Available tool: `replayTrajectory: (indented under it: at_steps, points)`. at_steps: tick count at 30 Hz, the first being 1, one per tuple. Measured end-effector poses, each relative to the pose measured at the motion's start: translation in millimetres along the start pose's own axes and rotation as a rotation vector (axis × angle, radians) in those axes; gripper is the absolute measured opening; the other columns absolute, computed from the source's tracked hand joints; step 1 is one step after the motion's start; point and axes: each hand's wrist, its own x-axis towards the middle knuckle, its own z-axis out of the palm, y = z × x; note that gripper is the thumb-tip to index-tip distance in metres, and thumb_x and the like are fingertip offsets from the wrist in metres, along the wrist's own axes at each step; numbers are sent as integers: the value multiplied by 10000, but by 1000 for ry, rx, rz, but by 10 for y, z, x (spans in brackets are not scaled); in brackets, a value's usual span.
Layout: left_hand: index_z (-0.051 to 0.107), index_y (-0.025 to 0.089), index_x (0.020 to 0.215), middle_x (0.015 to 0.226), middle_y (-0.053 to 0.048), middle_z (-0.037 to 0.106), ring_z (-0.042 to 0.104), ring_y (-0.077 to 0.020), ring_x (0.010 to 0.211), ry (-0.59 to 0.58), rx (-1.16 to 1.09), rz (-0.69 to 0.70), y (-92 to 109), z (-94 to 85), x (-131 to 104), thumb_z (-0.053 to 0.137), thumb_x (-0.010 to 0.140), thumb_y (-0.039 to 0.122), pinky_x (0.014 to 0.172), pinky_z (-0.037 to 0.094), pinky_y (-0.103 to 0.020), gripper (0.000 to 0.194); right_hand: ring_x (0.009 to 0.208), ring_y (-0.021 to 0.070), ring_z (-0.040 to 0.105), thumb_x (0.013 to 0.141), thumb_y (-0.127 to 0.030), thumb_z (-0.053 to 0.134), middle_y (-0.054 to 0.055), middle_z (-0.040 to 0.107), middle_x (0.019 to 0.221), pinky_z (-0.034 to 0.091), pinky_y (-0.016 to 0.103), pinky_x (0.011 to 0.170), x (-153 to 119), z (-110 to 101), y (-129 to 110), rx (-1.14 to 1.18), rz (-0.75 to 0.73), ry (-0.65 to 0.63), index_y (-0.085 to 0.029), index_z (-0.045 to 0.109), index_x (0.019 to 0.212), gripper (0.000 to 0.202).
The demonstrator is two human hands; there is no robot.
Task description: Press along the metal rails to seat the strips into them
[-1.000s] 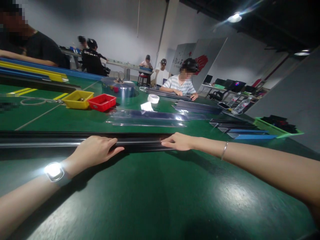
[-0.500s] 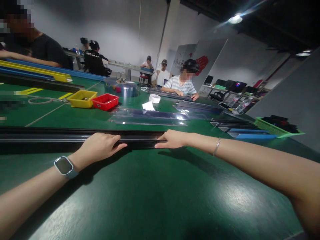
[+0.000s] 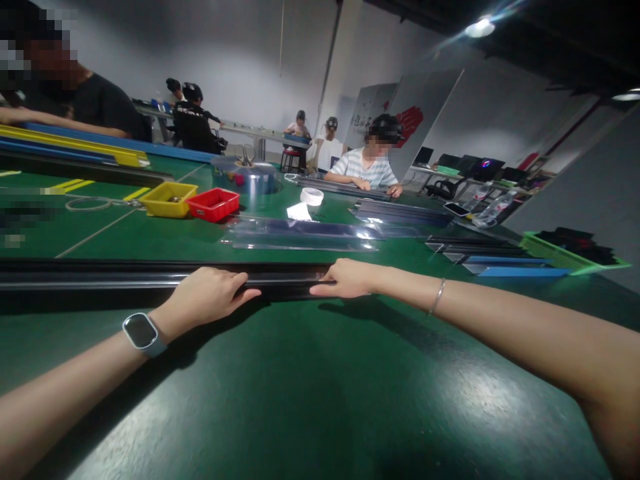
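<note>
A long black profile (image 3: 120,280) with a glossy strip runs from the left edge to the middle of the green table (image 3: 300,373). My left hand (image 3: 210,297) grips it from the near side, thumb pointing right and fingers over the top. My right hand (image 3: 343,279) is closed round the profile's right end, a short gap from my left hand. The fingertips of both hands are partly hidden behind the profile. Clear plastic strips (image 3: 300,235) lie just beyond it.
Behind are a yellow tray (image 3: 170,200), a red tray (image 3: 215,205), a white tape roll (image 3: 312,196) and scissors (image 3: 245,157). Black and blue profiles (image 3: 520,272) and a green basket (image 3: 555,257) lie at right. People sit at the far side and back left.
The view has shifted slightly. My left hand sits a little further right, nearer my right hand, which keeps its hold on the profile's end.
</note>
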Motion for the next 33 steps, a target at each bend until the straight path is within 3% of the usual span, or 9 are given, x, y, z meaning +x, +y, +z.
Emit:
replayTrajectory:
  at_steps: [6, 11, 15, 19, 23, 28, 33]
  points:
    - [541, 173, 677, 602, -69, 605, 569, -208, 552, 17, -36, 28, 252, -33, 116, 265, 826, 541, 516, 362, -297, 484, 644, 220, 584, 652, -801, 193, 130, 637, 745, 401, 296, 599, -168, 15, 88, 14, 75, -51, -120, 671, 845, 855]
    - [558, 159, 694, 592, -74, 602, 578, -201, 561, 22, -62, 36, 446, -20, 257, 238, 832, 540, 533, 379, -296, 516, 599, 215, 580, 642, -807, 197, 156, 634, 720, 386, 278, 523, -268, 38, 154, -118, 163, -55, -77, 674, 809, 888]
    - [563, 156, 699, 601, -76, 603, 583, -198, 582, 25, -74, 48, 558, -10, 354, 223, 837, 533, 555, 390, -297, 526, 597, 194, 569, 674, -783, 186, 128, 644, 711, 375, 268, 532, -282, 31, 170, -94, 124, -33, -102, 683, 799, 852]
    - [562, 156, 705, 611, -75, 605, 582, -193, 581, 35, -98, 57, 604, 0, 399, 231, 838, 530, 558, 389, -299, 517, 594, 162, 563, 730, -728, 208, 59, 655, 699, 379, 254, 566, -278, 79, 181, 74, 30, 16, -166, 682, 869, 749]
    - [555, 155, 696, 612, -73, 603, 577, -191, 574, 44, -101, 66, 603, 11, 408, 238, 844, 515, 547, 379, -299, 501, 664, 183, 598, 728, -696, 315, 47, 676, 767, 405, 257, 620, -280, 174, 226, 159, 36, 54, -199, 659, 978, 654]
    - [542, 157, 700, 592, -60, 588, 563, -184, 559, 66, -91, 71, 615, 44, 392, 255, 845, 509, 532, 359, -292, 477, 812, 221, 614, 722, -667, 387, 63, 679, 868, 422, 269, 720, -260, 251, 264, 118, 28, 128, -211, 633, 1040, 609]
    - [531, 155, 746, 668, -67, 588, 558, -199, 638, 180, -45, 63, 640, 74, 360, 290, 846, 488, 587, 368, -314, 423, 902, 229, 596, 783, -595, 382, 90, 656, 971, 413, 283, 783, -223, 320, 243, 34, 10, 181, -193, 610, 1072, 546]
